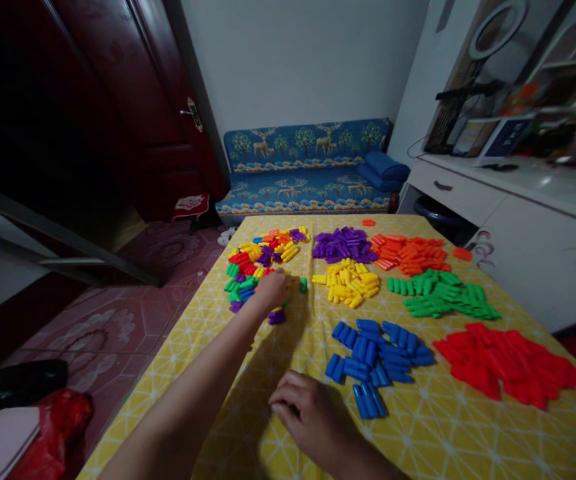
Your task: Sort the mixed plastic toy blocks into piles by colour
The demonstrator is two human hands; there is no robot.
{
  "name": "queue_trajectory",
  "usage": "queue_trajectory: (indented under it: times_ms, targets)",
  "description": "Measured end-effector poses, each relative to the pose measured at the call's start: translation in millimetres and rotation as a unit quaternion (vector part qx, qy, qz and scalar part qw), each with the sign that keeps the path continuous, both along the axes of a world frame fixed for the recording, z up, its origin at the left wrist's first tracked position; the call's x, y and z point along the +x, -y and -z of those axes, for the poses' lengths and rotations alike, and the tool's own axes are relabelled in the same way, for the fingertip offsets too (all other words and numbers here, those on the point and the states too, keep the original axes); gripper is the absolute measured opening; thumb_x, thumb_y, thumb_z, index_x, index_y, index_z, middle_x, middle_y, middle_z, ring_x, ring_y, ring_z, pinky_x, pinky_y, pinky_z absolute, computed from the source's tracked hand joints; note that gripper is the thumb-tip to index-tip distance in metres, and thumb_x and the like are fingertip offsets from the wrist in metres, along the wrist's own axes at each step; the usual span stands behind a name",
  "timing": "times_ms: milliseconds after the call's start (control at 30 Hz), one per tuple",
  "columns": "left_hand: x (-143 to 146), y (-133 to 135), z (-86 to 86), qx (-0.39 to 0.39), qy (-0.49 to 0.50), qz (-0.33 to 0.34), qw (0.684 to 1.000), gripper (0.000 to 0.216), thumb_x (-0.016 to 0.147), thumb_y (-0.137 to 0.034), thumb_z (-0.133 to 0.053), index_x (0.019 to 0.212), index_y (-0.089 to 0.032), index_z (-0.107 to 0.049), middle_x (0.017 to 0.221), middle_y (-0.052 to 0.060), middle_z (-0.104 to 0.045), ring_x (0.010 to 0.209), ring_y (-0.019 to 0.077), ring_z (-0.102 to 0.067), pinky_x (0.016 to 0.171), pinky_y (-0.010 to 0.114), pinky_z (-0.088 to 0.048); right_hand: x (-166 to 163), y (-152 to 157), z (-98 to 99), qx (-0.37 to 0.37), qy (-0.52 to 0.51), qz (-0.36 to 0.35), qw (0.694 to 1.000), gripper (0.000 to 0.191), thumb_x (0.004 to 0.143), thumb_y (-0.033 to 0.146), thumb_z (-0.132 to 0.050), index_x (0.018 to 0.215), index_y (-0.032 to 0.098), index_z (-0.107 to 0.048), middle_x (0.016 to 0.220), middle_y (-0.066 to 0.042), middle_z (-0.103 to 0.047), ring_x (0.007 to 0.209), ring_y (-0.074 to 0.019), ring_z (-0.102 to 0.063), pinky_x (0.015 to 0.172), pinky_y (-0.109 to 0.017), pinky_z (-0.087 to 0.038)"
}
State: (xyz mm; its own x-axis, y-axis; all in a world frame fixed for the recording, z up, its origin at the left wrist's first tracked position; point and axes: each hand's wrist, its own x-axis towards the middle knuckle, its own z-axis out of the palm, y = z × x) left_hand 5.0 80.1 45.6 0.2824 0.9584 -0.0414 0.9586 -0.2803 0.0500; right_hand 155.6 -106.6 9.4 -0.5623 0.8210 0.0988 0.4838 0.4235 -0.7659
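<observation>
My left hand (274, 290) reaches over the right edge of a mixed-colour pile (255, 255) of small plastic pieces shaped like short joined rods. Its fingers stretch right, close to a single green piece (303, 285); whether they touch it I cannot tell. A purple piece (277, 317) lies just below that wrist. Nearer the front, my right hand (301, 413) rests on the tablecloth with its fingers curled in and nothing visible in them. To its right is a pile of blue pieces (371, 353).
The yellow patterned tablecloth (168, 407) also bears piles of yellow (351, 283), purple (343, 245), orange (408, 252), green (443, 293) and red pieces (505, 363). A blue sofa (298, 177) stands beyond the table, a white cabinet (528, 233) to the right.
</observation>
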Motion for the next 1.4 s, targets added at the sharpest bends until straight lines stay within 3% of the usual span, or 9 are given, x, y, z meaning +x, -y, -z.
queue_trajectory:
  times_ms: [133, 267, 500, 667, 833, 967, 1033, 1233, 1400]
  targets:
    - [9, 21, -7.8, 0.028, 0.010, -0.005, 1.000, 0.044, 0.084, -0.027, -0.054, 0.127, -0.026, -0.060, 0.122, 0.012, -0.060, 0.112, 0.0290, -0.057, 0.093, 0.042, -0.046, -1, -1, 1.3, 0.015, 0.018, 0.004, 1.000, 0.013, 0.089, 0.021, -0.057, 0.083, 0.027, -0.067, 0.085, 0.006, -0.065, 0.078, -0.0079, -0.061, 0.066, -0.018, -0.036]
    - [31, 18, 4.3, 0.064, 0.057, 0.018, 0.996, 0.052, 0.085, -0.027, -0.055, 0.136, -0.025, -0.051, 0.144, 0.011, -0.045, 0.131, 0.0303, -0.041, 0.106, 0.046, -0.036, -1, 0, 2.4, 0.036, 0.044, 0.019, 0.998, 0.013, 0.086, 0.019, -0.058, 0.080, 0.026, -0.066, 0.082, 0.006, -0.063, 0.074, -0.0079, -0.060, 0.061, -0.020, -0.033]
    - [26, 37, 34.0, 0.091, 0.103, 0.014, 0.990, 0.030, 0.089, -0.018, -0.046, 0.106, -0.021, -0.070, 0.107, 0.011, -0.067, 0.103, 0.0251, -0.056, 0.085, 0.036, -0.046, 0, 2, 1.1, 0.027, 0.014, 0.015, 0.999, 0.013, 0.089, 0.021, -0.057, 0.083, 0.028, -0.067, 0.085, 0.007, -0.065, 0.079, -0.0078, -0.062, 0.064, -0.018, -0.037]
    - [4, 70, 37.1, 0.156, 0.204, -0.028, 0.966, 0.029, 0.084, -0.010, -0.051, 0.095, -0.023, -0.074, 0.102, 0.007, -0.071, 0.098, 0.0242, -0.061, 0.091, 0.042, -0.042, -2, 0, -2.5, 0.025, -0.027, 0.014, 0.999, 0.014, 0.086, 0.016, -0.059, 0.082, 0.027, -0.068, 0.085, 0.006, -0.066, 0.077, -0.0088, -0.063, 0.064, -0.019, -0.039]
    - [20, 96, 31.7, 0.213, 0.488, -0.036, 0.846, 0.018, 0.083, -0.015, -0.057, 0.092, -0.021, -0.072, 0.102, 0.007, -0.070, 0.097, 0.0211, -0.064, 0.088, 0.037, -0.048, -2, -4, 6.3, 0.023, -0.165, 0.094, 0.981, 0.015, 0.087, 0.013, -0.054, 0.091, 0.022, -0.064, 0.086, 0.001, -0.062, 0.070, -0.0103, -0.061, 0.062, -0.019, -0.046]
    - [43, 113, 32.0, 0.075, 0.727, -0.072, 0.679, 0.025, 0.073, -0.024, -0.074, 0.096, -0.019, -0.068, 0.094, 0.005, -0.070, 0.082, 0.0168, -0.066, 0.071, 0.027, -0.053, 9, -8, 16.8, 0.078, -0.270, 0.211, 0.936, 0.021, 0.092, 0.020, -0.049, 0.112, 0.022, -0.055, 0.101, -0.005, -0.060, 0.069, -0.0113, -0.061, 0.063, -0.024, -0.052]
    - [47, 118, 32.7, -0.004, 0.781, -0.078, 0.619, 0.029, 0.065, -0.026, -0.082, 0.089, -0.017, -0.068, 0.084, 0.004, -0.070, 0.075, 0.0150, -0.065, 0.066, 0.024, -0.052, 17, -12, 16.4, 0.116, -0.276, 0.253, 0.920, 0.022, 0.092, 0.022, -0.051, 0.114, 0.023, -0.053, 0.104, -0.006, -0.060, 0.073, -0.0126, -0.062, 0.066, -0.026, -0.053]
    - [49, 123, 31.7, -0.102, 0.819, -0.088, 0.558, 0.035, 0.051, -0.029, -0.090, 0.074, -0.014, -0.069, 0.061, 0.000, -0.067, 0.053, 0.0108, -0.060, 0.055, 0.022, -0.048, 37, -26, 7.6, 0.207, -0.229, 0.274, 0.911, 0.021, 0.090, 0.023, -0.058, 0.111, 0.022, -0.061, 0.105, -0.008, -0.064, 0.085, -0.0168, -0.065, 0.072, -0.028, -0.056]
    - [57, 126, 43.5, -0.143, 0.829, -0.087, 0.534, 0.035, 0.054, -0.034, -0.089, 0.073, -0.013, -0.070, 0.067, 0.005, -0.072, 0.057, 0.0148, -0.065, 0.059, 0.026, -0.050, 41, -29, 10.0, 0.179, -0.215, 0.234, 0.931, 0.021, 0.090, 0.024, -0.059, 0.111, 0.023, -0.063, 0.101, -0.007, -0.070, 0.092, -0.0187, -0.068, 0.076, -0.029, -0.057]
